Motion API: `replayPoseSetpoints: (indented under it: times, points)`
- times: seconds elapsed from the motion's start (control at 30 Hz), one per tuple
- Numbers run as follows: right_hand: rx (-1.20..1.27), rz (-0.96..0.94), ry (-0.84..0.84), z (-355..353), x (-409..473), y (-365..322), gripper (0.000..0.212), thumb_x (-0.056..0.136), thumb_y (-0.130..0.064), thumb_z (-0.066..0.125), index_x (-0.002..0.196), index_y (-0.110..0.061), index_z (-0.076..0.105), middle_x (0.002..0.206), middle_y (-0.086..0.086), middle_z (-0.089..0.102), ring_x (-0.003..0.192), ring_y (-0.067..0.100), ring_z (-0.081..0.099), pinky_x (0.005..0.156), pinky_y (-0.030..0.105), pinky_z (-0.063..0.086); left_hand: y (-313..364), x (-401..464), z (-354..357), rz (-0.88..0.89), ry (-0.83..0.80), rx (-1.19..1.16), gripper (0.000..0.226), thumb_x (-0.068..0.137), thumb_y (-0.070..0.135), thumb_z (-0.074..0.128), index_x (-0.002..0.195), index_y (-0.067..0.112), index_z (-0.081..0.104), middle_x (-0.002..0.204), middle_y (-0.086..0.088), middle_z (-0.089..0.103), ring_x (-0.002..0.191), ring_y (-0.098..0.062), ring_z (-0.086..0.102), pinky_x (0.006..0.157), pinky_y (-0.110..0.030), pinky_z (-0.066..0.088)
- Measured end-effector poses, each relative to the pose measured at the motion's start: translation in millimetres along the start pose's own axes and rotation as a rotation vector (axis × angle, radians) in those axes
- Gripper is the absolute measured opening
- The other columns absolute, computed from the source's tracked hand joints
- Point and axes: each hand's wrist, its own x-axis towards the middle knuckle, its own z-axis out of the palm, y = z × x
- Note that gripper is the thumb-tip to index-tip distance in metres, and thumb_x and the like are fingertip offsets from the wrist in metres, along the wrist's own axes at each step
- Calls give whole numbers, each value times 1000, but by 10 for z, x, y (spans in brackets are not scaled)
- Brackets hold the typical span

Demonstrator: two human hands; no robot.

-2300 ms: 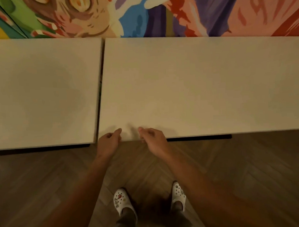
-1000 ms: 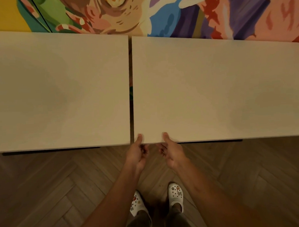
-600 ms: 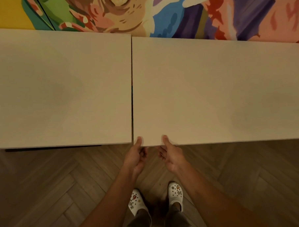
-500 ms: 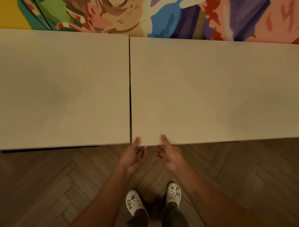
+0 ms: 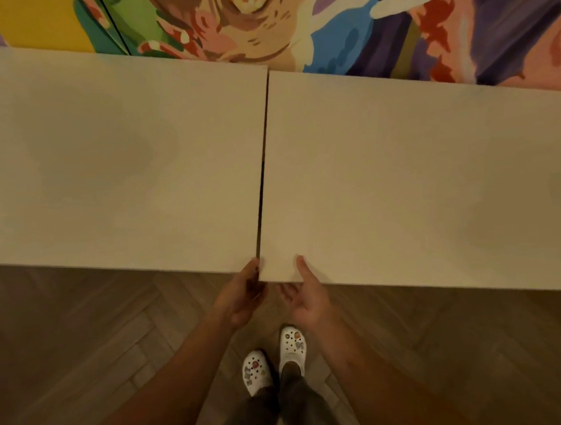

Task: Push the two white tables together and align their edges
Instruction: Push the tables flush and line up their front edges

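Note:
Two white tables stand side by side against a painted wall. The left table (image 5: 117, 174) and the right table (image 5: 400, 181) are parted by a thin dark gap that runs from the wall to the near edge. The right table's near edge sits slightly closer to me than the left table's. My left hand (image 5: 242, 296) grips the right table's near left corner, thumb on top at the gap. My right hand (image 5: 307, 294) grips the same near edge just to the right, thumb on top and fingers underneath.
A colourful mural (image 5: 296, 25) covers the wall behind both tables. Wooden herringbone floor (image 5: 86, 349) lies in front of the tables. My feet in white clogs (image 5: 276, 360) stand just behind my hands.
The gap between the tables has narrowed from a wide strip to a thin line as the right table slid left. Both hands stayed at its near left corner.

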Motion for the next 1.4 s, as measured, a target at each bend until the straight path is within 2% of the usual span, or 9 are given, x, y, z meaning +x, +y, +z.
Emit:
replayPoseSetpoints:
  times: [0.23,0.47,0.57,0.7,0.8,1.03,1.13,1.27,1.4]
  points:
    - [57,-29,-31,4,68,80,61,78,-38,84,128,-8,67,118,14,76,107,26,75,84,35,64,-70,76,163,-17,-16,39,40,77,16,83,111,-3,73,110,-17,76,82,-17,75,66,-25,60]
    - [54,-56,11,41,80,108,58,79,-41,83,125,-8,70,117,16,76,106,28,76,89,39,62,-96,105,87,35,-27,100,70,75,21,85,129,-15,59,111,-21,56,89,-30,51,70,-29,39]
    - [57,-64,43,56,72,119,51,87,-39,81,125,-8,70,118,16,76,109,30,74,99,44,58,-56,66,97,35,-24,151,55,77,21,85,117,-11,66,96,-20,62,72,-21,53,61,-26,42]
    - [26,-85,34,41,6,144,43,90,-40,76,123,-12,71,115,11,78,101,22,77,76,34,62,-60,39,61,15,-20,123,38,90,12,77,117,-12,67,103,-22,63,81,-22,53,69,-28,43]
    - [44,-77,29,6,-33,172,38,94,-39,73,121,-12,71,115,11,78,100,21,77,73,32,62,-81,0,46,-7,-27,138,21,89,13,77,102,-2,70,93,-14,67,70,-15,52,59,-21,42]
    - [27,-72,44,20,-46,184,39,95,-38,72,125,-14,69,116,11,78,102,23,77,82,36,58,-85,-46,45,17,-13,135,46,92,14,76,124,-15,62,100,-20,60,68,-15,50,64,-26,41]
    - [34,-33,28,12,-63,153,44,94,-39,72,127,-11,68,116,13,77,101,23,77,74,34,62,-84,-53,29,7,-18,142,45,92,15,75,124,-15,62,103,-23,60,70,-18,52,66,-29,43]
    - [-52,7,21,-54,-78,53,50,92,-50,71,128,-16,67,118,10,77,101,21,77,76,34,59,-52,-106,64,-24,-49,79,30,82,16,81,104,-1,72,105,-20,73,80,-22,68,74,-32,55]
    - [-28,-96,124,-351,-98,-252,59,84,-55,75,130,-19,67,126,11,74,110,27,72,88,41,55,-137,-111,144,-85,-15,-55,43,91,14,75,130,0,65,131,-18,69,126,-31,62,103,-39,52]
